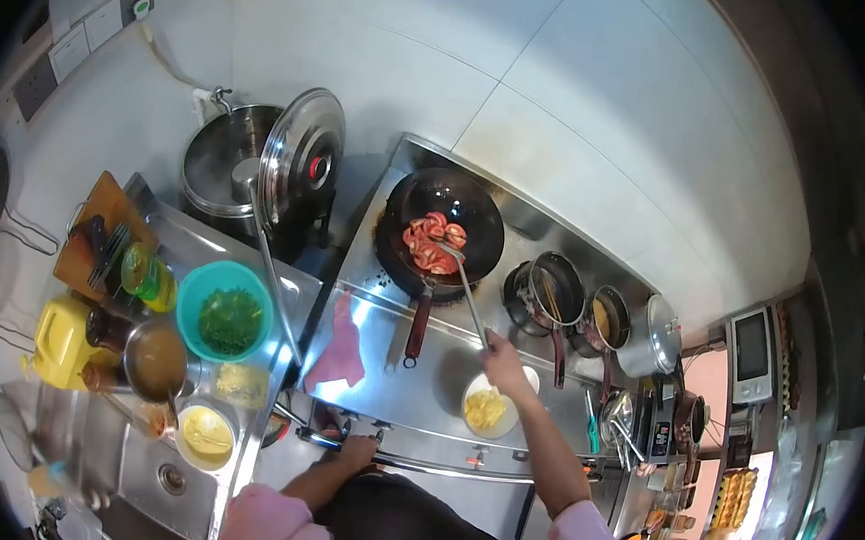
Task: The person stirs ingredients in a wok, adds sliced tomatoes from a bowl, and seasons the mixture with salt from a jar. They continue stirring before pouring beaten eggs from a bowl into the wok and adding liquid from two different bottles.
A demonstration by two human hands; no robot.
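Observation:
My right hand [506,363] is closed around the long metal handle of a spatula [471,298]. The spatula's head rests among sliced tomatoes [434,242] in a black wok [472,208] on the stove. Beneath my right forearm a white plate [518,388] holds yellow scrambled egg [484,410]. My left hand [358,451] is closed at the stove's front edge, beside the control knobs [378,435] and the metal rail [439,467]. Whether it grips a knob or the rail is hidden.
A pink cloth [340,349] lies left of the wok's handle. Two saucepans [556,289] [605,317] and a lidded pot [654,336] stand to the right. On the left are a teal bowl of greens [227,311], a large pot [230,156] with its lid tilted, and a sink [148,461].

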